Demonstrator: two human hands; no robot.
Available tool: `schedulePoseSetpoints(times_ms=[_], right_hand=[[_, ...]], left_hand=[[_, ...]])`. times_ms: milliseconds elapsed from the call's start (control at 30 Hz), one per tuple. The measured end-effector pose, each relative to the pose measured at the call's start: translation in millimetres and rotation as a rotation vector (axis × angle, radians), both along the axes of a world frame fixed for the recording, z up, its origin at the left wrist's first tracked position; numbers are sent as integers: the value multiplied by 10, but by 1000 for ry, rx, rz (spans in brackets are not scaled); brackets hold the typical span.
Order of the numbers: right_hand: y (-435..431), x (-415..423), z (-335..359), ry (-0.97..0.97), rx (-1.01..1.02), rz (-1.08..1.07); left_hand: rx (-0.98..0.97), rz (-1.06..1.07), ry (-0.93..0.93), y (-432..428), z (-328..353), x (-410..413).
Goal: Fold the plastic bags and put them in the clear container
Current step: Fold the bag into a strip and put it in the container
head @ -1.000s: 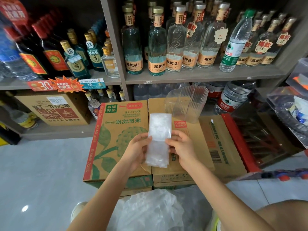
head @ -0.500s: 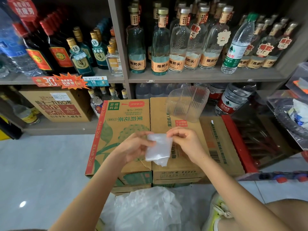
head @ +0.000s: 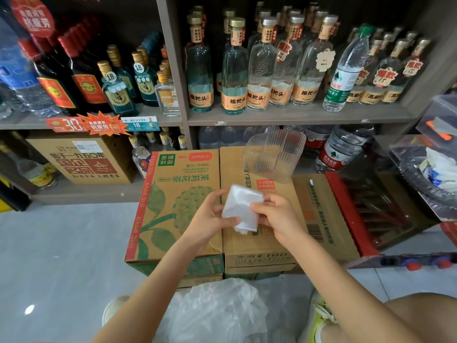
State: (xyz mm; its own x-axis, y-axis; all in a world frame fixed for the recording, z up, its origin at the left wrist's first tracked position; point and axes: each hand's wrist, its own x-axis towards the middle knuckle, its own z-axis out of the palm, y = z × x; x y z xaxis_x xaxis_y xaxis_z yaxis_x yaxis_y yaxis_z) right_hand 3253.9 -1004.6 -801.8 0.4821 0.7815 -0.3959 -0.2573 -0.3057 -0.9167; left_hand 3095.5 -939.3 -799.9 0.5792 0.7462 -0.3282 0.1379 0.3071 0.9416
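A folded translucent plastic bag (head: 241, 209) is held above two cardboard boxes (head: 178, 201). My left hand (head: 210, 216) grips its left and lower edge with curled fingers. My right hand (head: 277, 214) pinches its right side. The clear ribbed container (head: 273, 157) stands on the right box, just behind the bag, and looks to hold nothing. A heap of loose plastic bags (head: 217, 310) lies on the floor between my feet.
Shelves of glass bottles (head: 235, 70) rise behind the boxes. A red crate (head: 351, 214) sits to the right of the boxes, and a clear bin (head: 425, 169) with wrapped items is at the far right. Grey tiled floor (head: 61, 256) spreads to the left.
The long bag strip has been folded in half into a short packet. Both hands stayed on it and shifted slightly toward the container.
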Motion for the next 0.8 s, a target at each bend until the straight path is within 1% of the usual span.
schedulePoseSetpoints(times_ms=[100, 167, 200, 267, 333, 433, 500, 600, 667, 700, 800], right_hand=[[-72, 30, -79, 24, -74, 5], [-107, 91, -160, -27, -130, -45], [-123, 115, -194, -57, -155, -75], [-147, 138, -256, -93, -189, -102], [-148, 121, -305, -146, -209, -99], [-141, 123, -327, -269, -225, -54], [-140, 149, -294, -234, -213, -24], [-141, 238, -213, -64, -199, 43], [-138, 290, -168, -59, -205, 99], [-129, 303, -164, -123, -215, 136], [-72, 329, -189, -437, -275, 238]], left_hand=[[115, -26, 137, -8, -117, 60], [249, -70, 269, -11, -148, 137], [355, -64, 338, -22, -160, 182], [651, -62, 443, -71, -202, 283], [926, -181, 502, -148, -297, 378], [1184, -395, 630, -231, -538, 468], [1247, -425, 702, -260, -655, 491], [1232, -475, 739, -292, -691, 509], [1209, -490, 770, -294, -691, 514], [1218, -491, 794, -288, -689, 522], [1201, -518, 828, -294, -695, 526]])
